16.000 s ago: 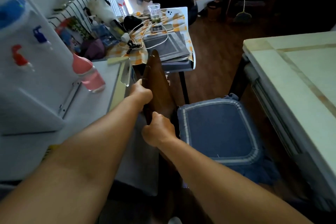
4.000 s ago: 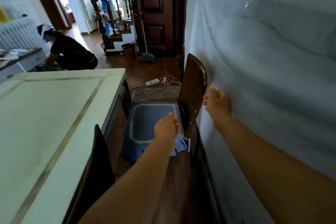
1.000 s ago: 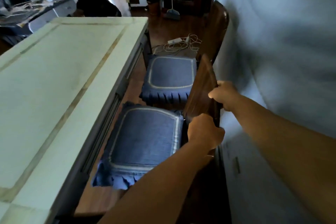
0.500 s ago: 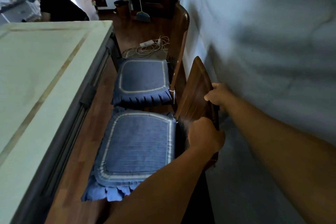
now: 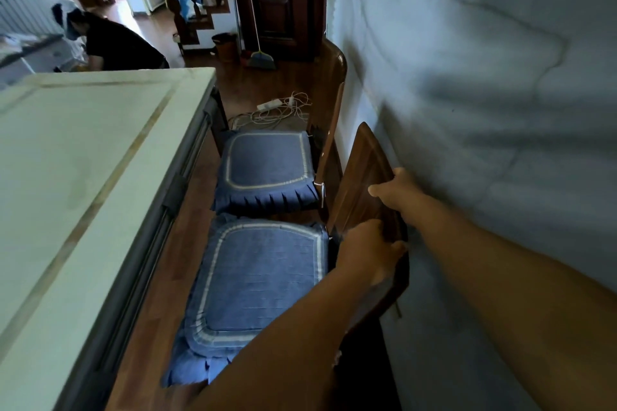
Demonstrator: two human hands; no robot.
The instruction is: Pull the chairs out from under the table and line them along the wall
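Wooden near chair [image 5: 362, 183] has swung closer to the wall [image 5: 467, 110] beside the far chair [image 5: 330, 93]; left hand [image 5: 367, 250] and right hand [image 5: 397, 188] stay closed around its backrest, nearly placed.

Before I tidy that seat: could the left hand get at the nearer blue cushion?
Probably yes: the left hand grips the wooden chair back right beside the nearer blue cushion, whose top lies bare.

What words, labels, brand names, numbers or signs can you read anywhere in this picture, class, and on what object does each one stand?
None can be read.
Table: bare top, no print.
Two chairs, near and far: plain wood, blue cushions without a visible label.
Wall: no sign.
Power strip on the floor: too small to show any marking.
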